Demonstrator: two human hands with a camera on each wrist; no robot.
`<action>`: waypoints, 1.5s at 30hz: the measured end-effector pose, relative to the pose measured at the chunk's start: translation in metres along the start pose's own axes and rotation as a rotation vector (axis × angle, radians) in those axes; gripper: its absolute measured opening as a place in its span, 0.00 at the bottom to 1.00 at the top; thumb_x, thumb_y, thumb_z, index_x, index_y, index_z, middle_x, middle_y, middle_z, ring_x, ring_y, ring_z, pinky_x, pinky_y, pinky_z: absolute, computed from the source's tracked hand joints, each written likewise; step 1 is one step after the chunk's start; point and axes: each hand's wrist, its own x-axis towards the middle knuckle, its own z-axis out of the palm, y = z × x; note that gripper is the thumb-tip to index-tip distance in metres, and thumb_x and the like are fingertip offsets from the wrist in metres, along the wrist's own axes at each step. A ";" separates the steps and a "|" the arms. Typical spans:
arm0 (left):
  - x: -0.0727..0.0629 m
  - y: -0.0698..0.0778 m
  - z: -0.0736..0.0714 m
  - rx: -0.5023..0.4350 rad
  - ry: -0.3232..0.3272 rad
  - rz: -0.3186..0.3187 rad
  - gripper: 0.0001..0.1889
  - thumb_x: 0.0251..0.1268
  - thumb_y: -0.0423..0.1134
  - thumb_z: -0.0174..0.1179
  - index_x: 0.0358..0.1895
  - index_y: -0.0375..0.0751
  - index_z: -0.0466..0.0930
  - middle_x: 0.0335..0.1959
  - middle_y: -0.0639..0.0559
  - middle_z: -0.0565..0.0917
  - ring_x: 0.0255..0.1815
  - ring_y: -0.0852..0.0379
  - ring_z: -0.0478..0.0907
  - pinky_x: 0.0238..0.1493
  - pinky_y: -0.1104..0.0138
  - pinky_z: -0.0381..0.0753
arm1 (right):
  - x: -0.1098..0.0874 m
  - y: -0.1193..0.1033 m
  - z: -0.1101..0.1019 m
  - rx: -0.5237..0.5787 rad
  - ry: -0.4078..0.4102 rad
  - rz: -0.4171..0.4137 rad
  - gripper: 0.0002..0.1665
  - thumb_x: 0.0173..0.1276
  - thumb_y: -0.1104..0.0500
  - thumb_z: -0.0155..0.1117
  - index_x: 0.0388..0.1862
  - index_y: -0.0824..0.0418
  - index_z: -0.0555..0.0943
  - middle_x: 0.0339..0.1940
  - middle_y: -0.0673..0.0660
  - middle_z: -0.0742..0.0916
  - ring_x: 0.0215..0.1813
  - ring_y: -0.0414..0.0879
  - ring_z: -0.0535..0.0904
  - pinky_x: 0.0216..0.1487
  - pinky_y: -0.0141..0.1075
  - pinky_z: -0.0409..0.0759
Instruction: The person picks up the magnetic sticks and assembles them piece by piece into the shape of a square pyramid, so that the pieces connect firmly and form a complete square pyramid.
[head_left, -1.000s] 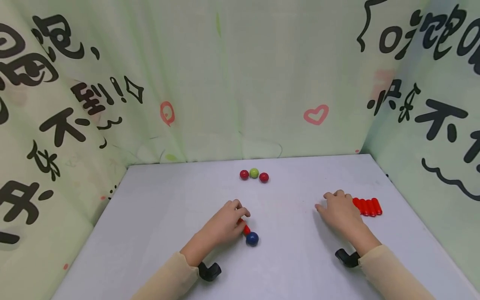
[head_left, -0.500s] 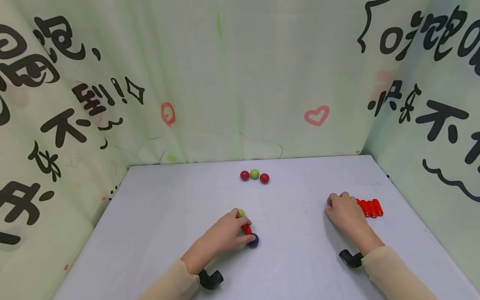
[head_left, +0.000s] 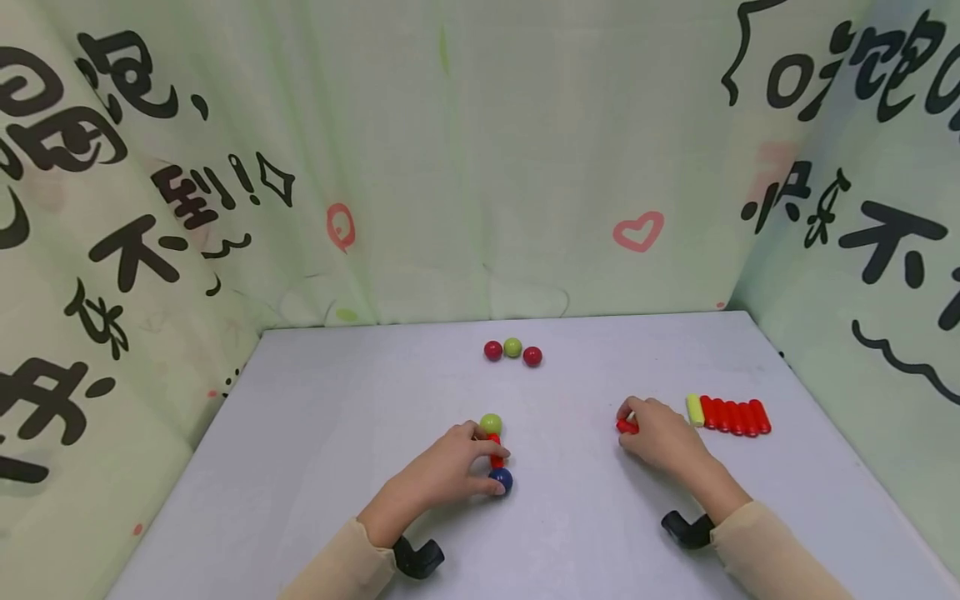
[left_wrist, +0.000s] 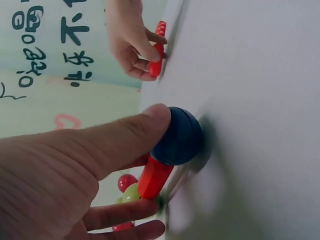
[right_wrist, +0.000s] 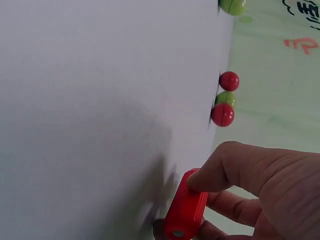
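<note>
My left hand [head_left: 450, 462] grips a short piece made of a blue ball [head_left: 501, 480], a red stick [left_wrist: 155, 177] and a green ball [head_left: 491, 424], lined up end to end. Its thumb presses the blue ball, while the fingers reach over the red stick toward the green ball. Farther right, my right hand [head_left: 663, 433] pinches another red stick [right_wrist: 187, 207] between thumb and fingers; a grey spot shows in the stick's end. That stick is held low over the white tabletop, left of a row of sticks.
The row has one yellow-green stick [head_left: 695, 410] beside several red sticks [head_left: 737, 416] on the right. Toward the back lie two red balls, one a left red ball [head_left: 492, 350], with a green ball [head_left: 512, 347] between them. Printed curtains [head_left: 450, 167] enclose the white table [head_left: 337, 383].
My right hand has taken a red stick from beside the row and moved left with it, uncovering the yellow-green stick. My left thumb has come onto the blue ball, and the green ball has come into view.
</note>
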 end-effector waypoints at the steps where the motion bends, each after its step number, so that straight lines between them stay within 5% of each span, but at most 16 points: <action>1: -0.001 0.000 -0.001 0.002 -0.007 0.003 0.22 0.62 0.52 0.74 0.60 0.58 0.86 0.60 0.47 0.77 0.61 0.51 0.73 0.62 0.58 0.80 | -0.001 -0.004 0.002 0.014 -0.009 -0.008 0.16 0.62 0.63 0.69 0.49 0.63 0.79 0.40 0.60 0.82 0.40 0.51 0.77 0.38 0.44 0.83; 18: -0.006 0.001 0.005 0.006 -0.004 -0.007 0.14 0.66 0.46 0.71 0.54 0.60 0.86 0.54 0.53 0.81 0.57 0.56 0.76 0.59 0.60 0.81 | -0.012 -0.069 0.036 0.155 -0.127 -0.221 0.14 0.59 0.68 0.73 0.39 0.53 0.81 0.31 0.49 0.82 0.36 0.44 0.75 0.37 0.36 0.77; 45: -0.006 -0.001 0.006 -0.023 0.051 0.024 0.11 0.65 0.45 0.72 0.48 0.58 0.85 0.46 0.58 0.83 0.53 0.58 0.75 0.53 0.63 0.81 | -0.015 -0.101 0.059 0.237 -0.222 -0.293 0.13 0.59 0.68 0.74 0.42 0.57 0.85 0.34 0.48 0.83 0.38 0.45 0.75 0.36 0.34 0.76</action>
